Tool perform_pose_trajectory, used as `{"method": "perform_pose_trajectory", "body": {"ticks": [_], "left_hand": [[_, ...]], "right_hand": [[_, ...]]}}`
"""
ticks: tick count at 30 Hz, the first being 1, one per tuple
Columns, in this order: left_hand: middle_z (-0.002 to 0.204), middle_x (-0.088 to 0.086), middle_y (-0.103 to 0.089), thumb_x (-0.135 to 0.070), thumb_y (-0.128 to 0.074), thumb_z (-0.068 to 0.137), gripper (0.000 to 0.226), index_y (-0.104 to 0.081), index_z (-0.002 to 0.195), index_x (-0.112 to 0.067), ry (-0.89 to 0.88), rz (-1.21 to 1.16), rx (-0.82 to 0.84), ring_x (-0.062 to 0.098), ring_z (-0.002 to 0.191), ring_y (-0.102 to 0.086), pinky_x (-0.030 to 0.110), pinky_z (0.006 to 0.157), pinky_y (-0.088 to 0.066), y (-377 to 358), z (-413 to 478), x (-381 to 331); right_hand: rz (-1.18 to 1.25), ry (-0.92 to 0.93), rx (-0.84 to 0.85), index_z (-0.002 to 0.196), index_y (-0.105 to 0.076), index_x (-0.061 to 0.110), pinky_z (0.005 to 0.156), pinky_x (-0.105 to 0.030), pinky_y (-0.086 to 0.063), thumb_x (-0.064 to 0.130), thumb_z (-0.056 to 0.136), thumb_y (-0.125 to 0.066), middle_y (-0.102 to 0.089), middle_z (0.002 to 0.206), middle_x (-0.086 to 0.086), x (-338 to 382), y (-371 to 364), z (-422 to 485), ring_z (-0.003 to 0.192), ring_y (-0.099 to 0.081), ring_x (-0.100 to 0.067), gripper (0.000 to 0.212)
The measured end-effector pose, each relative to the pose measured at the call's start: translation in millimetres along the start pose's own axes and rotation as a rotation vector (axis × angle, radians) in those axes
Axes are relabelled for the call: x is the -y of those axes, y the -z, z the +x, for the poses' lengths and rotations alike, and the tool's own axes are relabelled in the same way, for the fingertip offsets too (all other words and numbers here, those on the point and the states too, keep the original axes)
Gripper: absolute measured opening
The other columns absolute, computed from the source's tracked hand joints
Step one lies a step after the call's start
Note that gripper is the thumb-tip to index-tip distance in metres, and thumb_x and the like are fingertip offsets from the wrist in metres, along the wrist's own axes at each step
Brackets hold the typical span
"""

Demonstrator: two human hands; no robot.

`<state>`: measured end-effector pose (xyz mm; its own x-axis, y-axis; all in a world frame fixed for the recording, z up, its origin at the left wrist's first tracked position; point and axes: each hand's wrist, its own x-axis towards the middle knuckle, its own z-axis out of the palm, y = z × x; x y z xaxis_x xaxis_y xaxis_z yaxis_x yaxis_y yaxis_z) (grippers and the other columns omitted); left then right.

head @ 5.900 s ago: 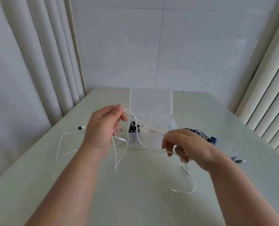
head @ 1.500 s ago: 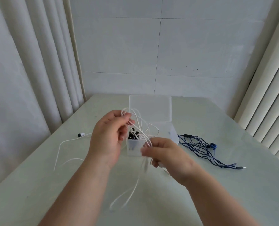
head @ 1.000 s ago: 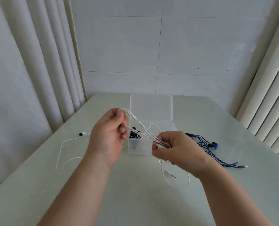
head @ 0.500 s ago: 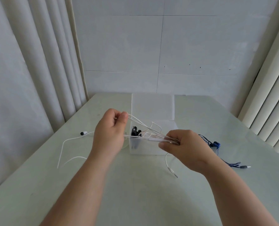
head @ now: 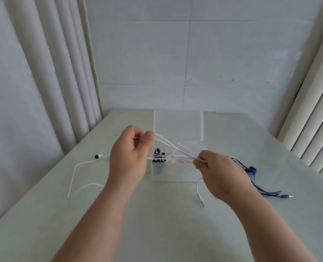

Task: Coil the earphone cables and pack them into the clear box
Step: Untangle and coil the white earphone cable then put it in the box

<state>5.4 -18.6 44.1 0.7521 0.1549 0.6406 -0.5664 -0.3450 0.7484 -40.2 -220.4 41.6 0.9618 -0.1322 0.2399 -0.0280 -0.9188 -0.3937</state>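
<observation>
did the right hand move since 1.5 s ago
Yes, rightward: the right hand went from mid-front of the box to its right corner, stretching the cable.

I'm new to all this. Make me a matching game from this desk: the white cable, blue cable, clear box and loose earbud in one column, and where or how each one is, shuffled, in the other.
Things:
1. white cable
2. blue cable
3. clear box
4. loose earbud

States:
A. lying on the table, left of the left hand
B. lid open, mid-table
C. pulled into strands between the left hand and the right hand
D. heaped on the table, right of the box

Pairs: 1-C, 2-D, 3-B, 4-A.
</observation>
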Motion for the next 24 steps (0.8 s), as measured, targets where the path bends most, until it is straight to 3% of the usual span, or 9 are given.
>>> {"method": "perform_pose_trajectory", "body": {"ticks": [3, 5, 8, 13, 16, 21, 24], "left_hand": [[0.055, -0.019, -0.051, -0.044, -0.061, 0.082, 0.029, -0.051, 0.068, -0.021, 0.044, -0.038, -0.048, 0.002, 0.050, -0.042, 0.013, 0.049, -0.033, 2.6, 5.1, 4.9], [0.056, -0.019, -0.053, -0.041, -0.064, 0.080, 0.024, -0.055, 0.070, -0.020, 0.064, -0.101, -0.048, 0.001, 0.051, -0.042, 0.011, 0.050, -0.034, 3.8, 6.5, 6.6], [0.057, -0.019, -0.052, -0.037, -0.066, 0.079, 0.020, -0.055, 0.072, -0.022, 0.029, -0.126, -0.027, 0.000, 0.052, -0.042, 0.010, 0.051, -0.034, 6.8, 6.7, 5.8], [0.067, -0.008, -0.056, -0.041, -0.065, 0.083, 0.025, -0.051, 0.074, -0.021, -0.091, -0.093, -0.009, 0.003, 0.059, -0.045, 0.015, 0.059, -0.037, 4.5, 0.9, -0.4], [0.066, -0.003, -0.062, -0.043, -0.060, 0.086, 0.028, -0.050, 0.076, -0.020, -0.065, -0.130, 0.006, 0.003, 0.059, -0.053, 0.017, 0.058, -0.040, 2.4, -1.0, 0.5], [0.055, -0.011, -0.042, -0.059, -0.057, 0.080, 0.046, -0.045, 0.068, -0.017, -0.031, -0.082, -0.061, 0.006, 0.051, -0.034, 0.018, 0.049, -0.029, 5.3, 3.1, 4.9], [0.053, -0.013, -0.040, -0.059, -0.062, 0.075, 0.045, -0.047, 0.067, -0.017, 0.048, -0.200, -0.007, 0.006, 0.051, -0.033, 0.020, 0.049, -0.031, 7.1, 5.5, 5.6]], "right_hand": [[0.033, 0.027, 0.037, 0.072, -0.050, 0.024, 0.050, -0.029, -0.032, 0.042, 0.095, -0.051, -0.053, 0.065, 0.007, -1.6, -0.1, -0.1, 0.061, -0.049, -0.011, 0.029], [0.054, 0.057, 0.084, 0.071, -0.051, 0.025, 0.054, -0.024, -0.035, 0.032, 0.095, -0.054, -0.052, 0.074, 0.007, -3.0, -0.2, 0.4, 0.065, -0.047, -0.006, 0.025], [0.084, 0.023, 0.036, 0.071, -0.053, 0.021, 0.053, -0.021, -0.031, 0.026, 0.096, -0.052, -0.051, 0.079, 0.005, -4.5, 1.3, 2.2, 0.065, -0.046, -0.007, 0.026], [0.066, -0.081, -0.047, 0.075, -0.053, 0.015, 0.053, -0.032, -0.037, 0.035, 0.099, -0.042, -0.061, 0.074, -0.003, -3.0, 4.1, 0.3, 0.068, -0.056, -0.028, 0.033], [0.013, -0.070, -0.062, 0.072, -0.048, 0.016, 0.050, -0.032, -0.029, 0.037, 0.100, -0.040, -0.055, 0.068, -0.002, -3.2, 4.7, -0.3, 0.063, -0.048, -0.025, 0.036], [-0.038, 0.017, 0.032, 0.076, -0.053, 0.015, 0.062, -0.035, -0.038, 0.043, 0.101, -0.038, -0.059, 0.081, -0.002, -3.0, -1.1, 0.5, 0.075, -0.053, -0.025, 0.041], [-0.032, -0.040, 0.037, 0.066, -0.043, 0.015, 0.052, -0.032, -0.030, 0.047, 0.101, -0.037, -0.051, 0.068, 0.000, -5.8, -4.2, 2.0, 0.062, -0.044, -0.020, 0.047]]}}
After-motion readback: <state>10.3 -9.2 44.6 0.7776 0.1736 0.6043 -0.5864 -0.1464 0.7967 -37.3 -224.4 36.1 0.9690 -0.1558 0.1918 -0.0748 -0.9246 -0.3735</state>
